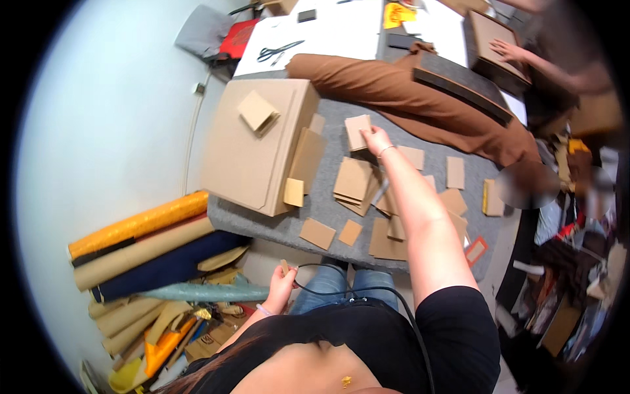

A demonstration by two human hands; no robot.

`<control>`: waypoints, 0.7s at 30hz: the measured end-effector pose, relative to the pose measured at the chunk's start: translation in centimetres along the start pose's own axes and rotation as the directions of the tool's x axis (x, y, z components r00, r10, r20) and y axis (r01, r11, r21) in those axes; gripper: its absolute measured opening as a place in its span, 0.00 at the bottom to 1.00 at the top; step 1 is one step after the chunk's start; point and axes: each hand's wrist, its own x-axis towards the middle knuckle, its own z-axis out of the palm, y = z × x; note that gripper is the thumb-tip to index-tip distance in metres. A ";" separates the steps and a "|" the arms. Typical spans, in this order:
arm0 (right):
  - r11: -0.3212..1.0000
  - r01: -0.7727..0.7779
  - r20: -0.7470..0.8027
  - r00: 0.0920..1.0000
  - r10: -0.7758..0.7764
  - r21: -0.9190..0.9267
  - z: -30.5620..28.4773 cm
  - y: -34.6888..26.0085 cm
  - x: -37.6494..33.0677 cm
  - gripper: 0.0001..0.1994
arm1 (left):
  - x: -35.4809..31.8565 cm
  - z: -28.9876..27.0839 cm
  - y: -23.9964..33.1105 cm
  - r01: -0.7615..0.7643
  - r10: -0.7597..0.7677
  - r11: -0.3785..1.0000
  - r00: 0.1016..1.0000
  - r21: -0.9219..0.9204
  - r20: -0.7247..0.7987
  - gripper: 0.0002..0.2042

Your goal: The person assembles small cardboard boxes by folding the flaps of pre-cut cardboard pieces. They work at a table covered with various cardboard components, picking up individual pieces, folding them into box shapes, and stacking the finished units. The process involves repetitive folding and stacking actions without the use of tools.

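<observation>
Black short-sleeved cotton-like top point(387, 331) on the wearer lay nearest, on the body side of both grips. Farther out, the right hand point(377, 140) grasped a small stack of beige rectangular cardboard pieces point(356, 130) by its right edge, above a grey felt-like tabletop point(325, 213). Just nearer the body from that grip sat a pile of square tan cardboard sheets point(351, 178), with more loose pieces spread to its right. Left of the grip stood a large beige cardboard box-shaped block point(252, 151), a little cream stack point(258, 110) resting on top. Beyond the grip stretched a long roll of brown cloth point(367, 82); past it lay black-handled scissors point(279, 50). To the far right, a co-worker's hand point(508, 51) rested on a dark box with a beige panel point(491, 36).

Much nearer the body, the left hand point(282, 287) pinched a small tan piece point(284, 266), just beside a thin black cable point(308, 289).
</observation>
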 end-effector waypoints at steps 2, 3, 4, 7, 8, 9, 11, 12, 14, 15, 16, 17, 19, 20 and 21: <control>0.997 0.049 0.091 0.995 -0.042 -0.066 0.8 -0.5 1.2 0.27 | 0.8 -1.4 -1.7 0.028 -0.030 0.999 0.999 -0.045 -0.034 0.11; 0.993 0.070 0.128 0.990 -0.058 -0.091 0.7 -0.4 2.0 0.26 | 1.0 -2.0 -1.4 0.048 -0.049 0.999 0.998 -0.026 -0.040 0.11; 0.962 0.114 0.100 0.991 -0.092 -0.247 1.0 0.0 2.3 0.25 | 0.9 -2.3 -1.3 0.079 -0.079 0.997 0.996 -0.012 -0.048 0.11; 0.860 0.018 -0.130 0.987 -0.098 -0.510 1.6 0.8 2.3 0.22 | 1.6 -3.7 -1.9 0.119 -0.121 0.992 0.991 -0.032 -0.054 0.12; 0.812 0.011 -0.147 0.982 -0.119 -0.584 1.8 -0.3 1.4 0.24 | 1.7 -3.9 -1.8 0.129 -0.132 0.990 0.990 -0.047 -0.054 0.12; 0.758 0.000 -0.164 0.976 -0.142 -0.653 2.0 -1.4 0.6 0.26 | 1.9 -4.1 -1.7 0.140 -0.143 0.988 0.988 -0.059 -0.052 0.13; 0.726 -0.033 -0.251 0.948 -0.194 -0.687 1.3 -3.1 -0.5 0.29 | 2.4 -4.2 -0.7 0.098 -0.101 0.993 0.994 -0.059 -0.042 0.12; 0.746 0.021 -0.257 0.932 -0.257 -0.666 0.1 -2.3 0.0 0.32 | 2.8 -4.2 0.1 0.071 -0.074 0.995 0.997 -0.063 -0.039 0.12; 0.818 0.165 -0.304 0.873 -0.381 -0.551 -4.8 0.7 0.8 0.30 | 3.7 -4.6 2.0 0.014 -0.014 0.999 1.000 -0.039 -0.018 0.11; 0.821 0.174 -0.303 0.872 -0.385 -0.543 -6.7 1.4 0.2 0.30 | 3.8 -4.9 2.4 -0.010 0.009 0.999 1.000 -0.031 -0.020 0.11; 0.751 0.165 -0.222 0.895 -0.386 -0.639 -8.4 2.3 -1.1 0.29 | 3.6 -5.0 2.9 0.007 -0.008 0.999 0.999 -0.034 -0.051 0.12; 0.669 0.171 -0.135 0.916 -0.379 -0.723 -9.7 2.8 -2.7 0.29 | 3.8 -5.4 2.1 -0.009 0.011 1.000 0.998 0.028 -0.065 0.12; 0.492 0.144 0.028 0.972 -0.235 -0.859 -11.3 2.1 -6.4 0.30 | 4.4 -6.6 -0.1 -0.038 0.052 0.986 0.995 0.163 -0.082 0.13; 0.455 0.158 0.040 0.965 -0.258 -0.876 -12.0 2.6 -7.8 0.29 | 4.8 -6.4 0.4 -0.140 0.167 0.958 0.982 0.250 -0.090 0.15; 0.417 0.173 0.054 0.958 -0.281 -0.893 -12.7 3.2 -8.8 0.28 | 5.0 -6.3 1.0 -0.164 0.200 0.936 0.976 0.312 -0.089 0.15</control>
